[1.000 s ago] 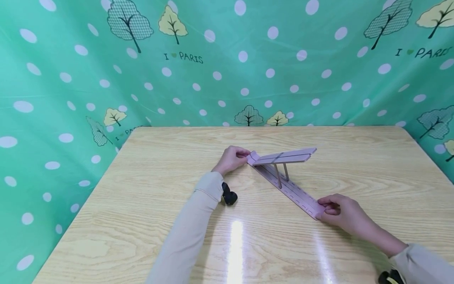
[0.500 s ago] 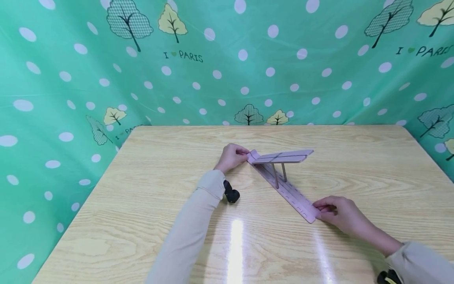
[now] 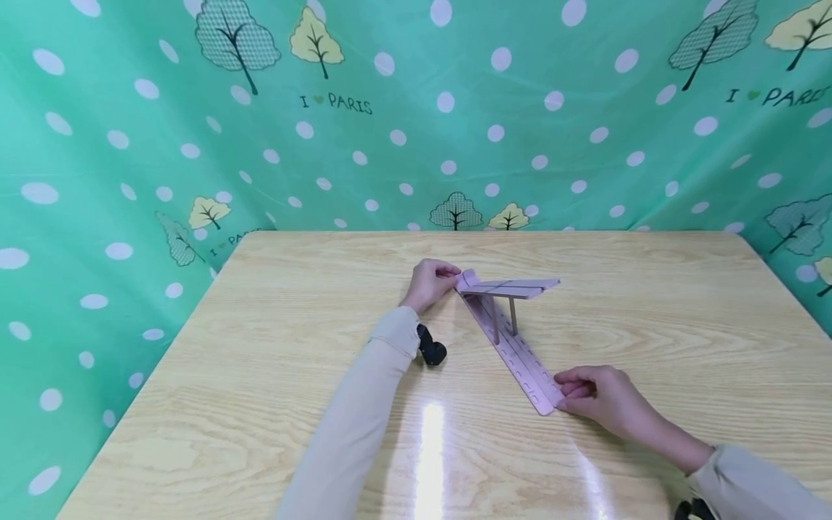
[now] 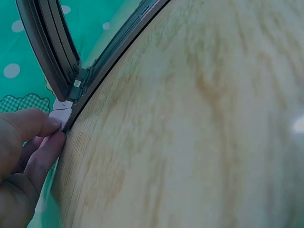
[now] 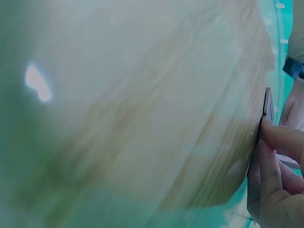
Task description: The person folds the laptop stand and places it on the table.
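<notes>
A pink folding stand [image 3: 528,367] lies slantwise on the table, its long base full of slots. Its hinged upper panel [image 3: 507,287] is tilted up over the base, propped by two thin struts [image 3: 513,318]. My left hand [image 3: 429,283] pinches the far end of the base. In the left wrist view, the thumb and fingers of that hand [image 4: 26,156] hold the end tab beside the hinge. My right hand [image 3: 607,399] pinches the near end at its right edge. The right wrist view catches the base edge-on [image 5: 267,104] between thumb and fingers.
The stand rests on a light wood-grain table [image 3: 260,347] with bright light reflections near its front. A green dotted curtain [image 3: 364,166] with printed trees hangs behind and at the sides. A black wrist camera [image 3: 432,347] sticks out under the left cuff.
The near end of the stand has swung left and slightly toward me, with my right hand following. The far end stays nearly in place in my left hand. The upper panel has turned along.
</notes>
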{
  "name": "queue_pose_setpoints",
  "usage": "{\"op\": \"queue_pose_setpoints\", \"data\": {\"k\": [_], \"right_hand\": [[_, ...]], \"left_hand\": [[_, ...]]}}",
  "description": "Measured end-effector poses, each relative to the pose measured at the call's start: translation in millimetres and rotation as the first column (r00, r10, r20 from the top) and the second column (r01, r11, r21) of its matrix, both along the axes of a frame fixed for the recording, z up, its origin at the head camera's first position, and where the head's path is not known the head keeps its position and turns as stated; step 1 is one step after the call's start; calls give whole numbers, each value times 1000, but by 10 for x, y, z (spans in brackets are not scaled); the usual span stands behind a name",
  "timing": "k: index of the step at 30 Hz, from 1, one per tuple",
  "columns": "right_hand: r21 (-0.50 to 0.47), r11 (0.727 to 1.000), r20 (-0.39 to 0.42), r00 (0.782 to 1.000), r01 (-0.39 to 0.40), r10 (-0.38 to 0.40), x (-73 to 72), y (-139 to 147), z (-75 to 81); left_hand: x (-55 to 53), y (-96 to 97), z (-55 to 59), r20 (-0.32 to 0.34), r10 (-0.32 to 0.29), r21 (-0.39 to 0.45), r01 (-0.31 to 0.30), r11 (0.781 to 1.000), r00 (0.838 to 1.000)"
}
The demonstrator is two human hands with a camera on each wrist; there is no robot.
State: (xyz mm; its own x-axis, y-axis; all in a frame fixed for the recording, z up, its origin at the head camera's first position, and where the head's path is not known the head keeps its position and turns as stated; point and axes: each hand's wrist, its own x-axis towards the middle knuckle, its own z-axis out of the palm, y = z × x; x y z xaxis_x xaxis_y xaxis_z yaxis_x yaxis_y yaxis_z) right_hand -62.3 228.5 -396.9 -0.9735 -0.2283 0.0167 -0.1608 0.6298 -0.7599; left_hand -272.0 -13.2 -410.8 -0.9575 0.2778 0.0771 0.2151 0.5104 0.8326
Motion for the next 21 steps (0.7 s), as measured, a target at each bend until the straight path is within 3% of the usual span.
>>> {"op": "queue_pose_setpoints", "data": {"k": [6, 14, 21], "right_hand": [[-49, 998, -27, 999, -35, 33, 4, -77, -23], [-128, 991, 41, 998, -48, 54, -27, -175, -60], [-164, 984, 39, 996, -71, 78, -35, -309, -68]], "left_hand": [[-49, 42, -7, -16, -2, -3, 2, 1000, 1000], [-113, 86, -33, -15, 13, 2, -13, 1000, 1000], [-131, 140, -1, 2, 6, 13, -6, 1000, 1000]]}}
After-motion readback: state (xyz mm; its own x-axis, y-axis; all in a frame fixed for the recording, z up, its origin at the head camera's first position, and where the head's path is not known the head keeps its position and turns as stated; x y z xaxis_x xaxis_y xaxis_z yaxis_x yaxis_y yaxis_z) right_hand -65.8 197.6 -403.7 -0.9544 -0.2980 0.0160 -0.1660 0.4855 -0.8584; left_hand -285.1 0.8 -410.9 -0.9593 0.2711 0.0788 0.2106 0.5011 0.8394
